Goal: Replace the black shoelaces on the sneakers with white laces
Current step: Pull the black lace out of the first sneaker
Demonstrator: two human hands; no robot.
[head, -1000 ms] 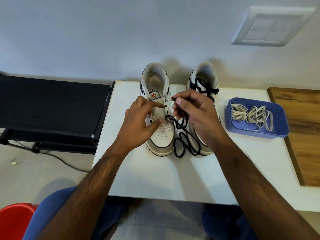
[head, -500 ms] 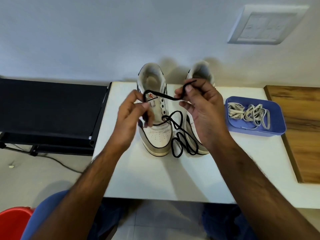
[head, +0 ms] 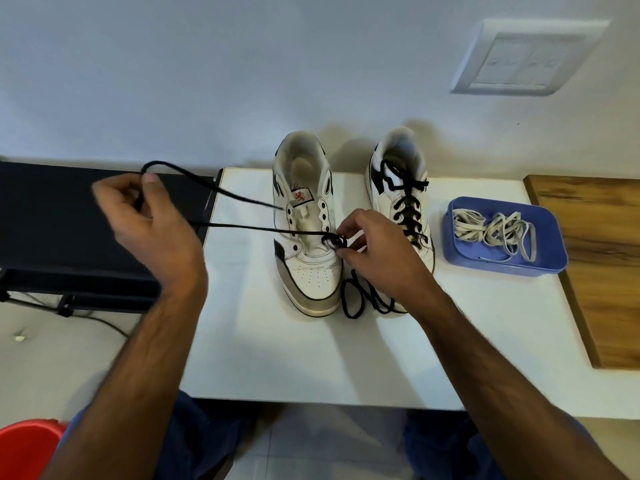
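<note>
**A:** Head view: two white leather-look sneakers side by side on the white surface [head: 311, 358], toes toward the person, heels at the wall, long axes running near to far. left sneaker [head: 306, 233] has bare eyelets on its upper rows, perforated toe cap, grey suede-like toe bumper, red crest on the tongue tab.

**B:** Where's the lace?

**A:** black lace [head: 242, 228] is a thin round cord. It runs roughly horizontal from the lowest eyelet area out past the surface's left edge. left hand [head: 149, 220] is curled round it, fingers closed, with a loop arcing above the knuckles. right hand [head: 375, 252] pinches a small coil of the same cord at the shoe's inner side, thumb and forefinger closed on it. More slack lies in loops on the surface between the two toes.

**B:** Other shoe?

**A:** right sneaker [head: 398, 188] is laced in black, criss-cross; its toe is hidden behind the right hand and wrist.

**B:** White ones?

**A:** white laces [head: 495, 228], flat tape, bundled loosely in a blue plastic tray [head: 540, 261] with rounded corners, just right of the shoes.

**B:** Unclear bits?

**A:** Can't tell whether the cord is threaded through the bottom eyelets; fingers cover that. Left hand is motion-blurred.
</note>
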